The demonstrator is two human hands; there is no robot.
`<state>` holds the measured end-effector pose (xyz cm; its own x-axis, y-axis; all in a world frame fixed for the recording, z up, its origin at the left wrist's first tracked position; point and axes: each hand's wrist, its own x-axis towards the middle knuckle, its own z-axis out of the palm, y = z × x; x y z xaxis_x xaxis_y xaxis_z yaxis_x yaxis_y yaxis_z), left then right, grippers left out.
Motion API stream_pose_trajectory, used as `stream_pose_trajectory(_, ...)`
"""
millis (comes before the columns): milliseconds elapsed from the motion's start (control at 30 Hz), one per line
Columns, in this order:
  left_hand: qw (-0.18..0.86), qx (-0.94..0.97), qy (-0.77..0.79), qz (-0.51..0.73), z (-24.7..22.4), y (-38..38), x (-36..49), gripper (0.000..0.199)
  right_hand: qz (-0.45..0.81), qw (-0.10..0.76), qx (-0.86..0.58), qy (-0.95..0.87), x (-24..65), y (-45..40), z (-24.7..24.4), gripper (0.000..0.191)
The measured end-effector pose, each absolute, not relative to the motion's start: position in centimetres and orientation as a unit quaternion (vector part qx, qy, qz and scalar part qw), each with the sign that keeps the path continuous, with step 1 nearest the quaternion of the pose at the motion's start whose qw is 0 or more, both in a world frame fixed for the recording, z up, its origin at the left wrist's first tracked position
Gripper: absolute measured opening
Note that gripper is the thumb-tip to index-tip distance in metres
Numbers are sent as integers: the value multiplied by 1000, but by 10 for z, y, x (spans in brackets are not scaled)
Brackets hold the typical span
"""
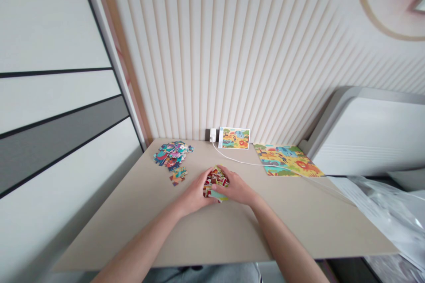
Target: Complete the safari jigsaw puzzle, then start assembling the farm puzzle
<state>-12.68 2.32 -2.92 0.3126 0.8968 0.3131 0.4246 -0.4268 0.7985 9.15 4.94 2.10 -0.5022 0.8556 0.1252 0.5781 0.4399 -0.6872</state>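
**We cup a stack of colourful cardboard jigsaw pieces (215,181) between both hands on the beige bench (212,239)**

Our left hand (195,194) and right hand (234,188) curve around the stack from either side, pressed close to it near the middle of the bench, which keeps the pieces gathered. Beyond the left hand lie a loose heap of multicoloured jigsaw pieces (171,154) and a smaller cluster of pieces (178,176). Against the ribbed cream wall (199,53) sit a white plug (213,135) and a small illustrated animal card (234,138). A white cable (239,157) trails toward a larger printed animal-scene sheet (285,160), and it could snag moving pieces.
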Motion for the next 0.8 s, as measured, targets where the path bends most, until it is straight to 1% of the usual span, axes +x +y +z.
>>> stream_pose_trajectory(200,307,752,430,393,-29,23,-127,107,310,246,-426,-814,93,49,21,93)
stream_pose_trajectory(400,314,752,424,395,-31,23,-128,108,344,273,-409,-800,93,52,13,97)
stream_pose_trajectory(500,310,752,426,396,-32,24,-128,108,353,274,-406,-798,94,54,10,99)
stream_pose_trajectory(567,310,752,427,395,-32,24,-128,106,347,251,-411,-805,96,53,12,104)
stream_pose_trajectory(700,321,749,423,397,-29,23,-127,100,286,176,-434,-836,103,49,21,119)
stream_pose_trajectory(800,340,744,418,396,-27,22,-128,100,288,157,-415,-849,109,49,25,115)
